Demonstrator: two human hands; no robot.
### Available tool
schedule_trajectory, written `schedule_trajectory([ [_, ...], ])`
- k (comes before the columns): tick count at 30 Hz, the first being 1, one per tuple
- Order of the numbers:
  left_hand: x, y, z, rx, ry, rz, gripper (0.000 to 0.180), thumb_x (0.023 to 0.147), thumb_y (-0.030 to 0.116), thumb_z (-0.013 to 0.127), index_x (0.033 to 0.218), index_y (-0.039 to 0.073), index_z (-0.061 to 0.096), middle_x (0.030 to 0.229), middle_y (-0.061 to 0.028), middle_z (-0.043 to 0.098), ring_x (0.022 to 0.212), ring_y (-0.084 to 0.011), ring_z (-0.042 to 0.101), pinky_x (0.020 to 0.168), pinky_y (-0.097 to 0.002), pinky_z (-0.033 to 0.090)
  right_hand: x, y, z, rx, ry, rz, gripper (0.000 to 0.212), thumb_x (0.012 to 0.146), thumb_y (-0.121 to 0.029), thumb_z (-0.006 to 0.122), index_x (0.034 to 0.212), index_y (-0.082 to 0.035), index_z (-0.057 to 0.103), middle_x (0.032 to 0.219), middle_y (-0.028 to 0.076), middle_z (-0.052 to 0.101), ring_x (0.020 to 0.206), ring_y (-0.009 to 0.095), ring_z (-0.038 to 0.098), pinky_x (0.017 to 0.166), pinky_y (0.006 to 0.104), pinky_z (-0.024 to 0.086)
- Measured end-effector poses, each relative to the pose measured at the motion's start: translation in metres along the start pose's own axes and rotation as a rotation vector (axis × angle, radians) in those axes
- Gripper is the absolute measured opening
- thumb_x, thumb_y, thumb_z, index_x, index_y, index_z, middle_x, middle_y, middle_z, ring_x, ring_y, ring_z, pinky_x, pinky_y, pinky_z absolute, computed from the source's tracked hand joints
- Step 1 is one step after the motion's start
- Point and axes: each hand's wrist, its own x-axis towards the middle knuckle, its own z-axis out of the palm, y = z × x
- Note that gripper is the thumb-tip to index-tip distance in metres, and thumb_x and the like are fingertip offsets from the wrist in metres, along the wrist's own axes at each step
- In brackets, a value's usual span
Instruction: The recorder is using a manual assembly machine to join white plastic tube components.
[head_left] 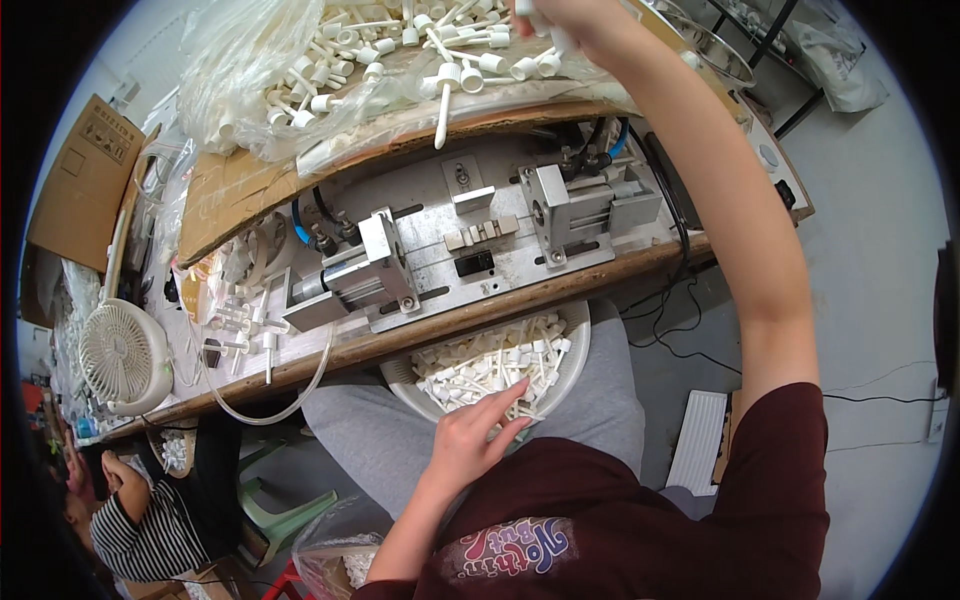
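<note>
Up top, the right hand (590, 32) is at the heap of white parts (345, 60) — white plastic shows against its fingers, but the upper edge crops them, so whether they grasp it I can't tell. One white capped stick (446, 88) stands out: left of that hand and nearer the body, cap away, stem pointing at the wearer over the cardboard (235, 195) edge. The right hand is clearly nearer to it. Down below, the left hand (470, 440) — fingers extended, released — lies over more parts in the bowl (579, 335).
</note>
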Motion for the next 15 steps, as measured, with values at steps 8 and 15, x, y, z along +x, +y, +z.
schedule_trajectory([
  [8,0.055,0.035,-0.06,-0.621,0.417,-0.065,0.062,0.091,0.004,0.067,0.146,-0.005,0.04,0.129,-0.0232,0.06,0.085,-0.0182,0.068,0.073,-0.0277,0.058,-0.155,-0.014,0.033,-0.419,-0.718,-0.083,0.033,0.097,-0.033,0.056,0.095,-0.002,0.07,0.068,0.018,0.066,0.061,0.034,0.066,0.06,0.0444,0.052],
  [15,0.074,0.048,-0.074,-0.561,0.313,0.036,0.029,0.086,-0.01,0.067,0.114,-0.008,0.065,0.112,-0.0162,0.063,0.088,-0.0167,0.067,0.071,-0.0271,0.059,-0.201,0.012,0.039,-0.281,-0.739,-0.182,0.016,0.088,-0.017,0.065,0.096,-0.003,0.065,0.075,0.014,0.068,0.066,0.033,0.067,0.061,0.0424,0.051],
])
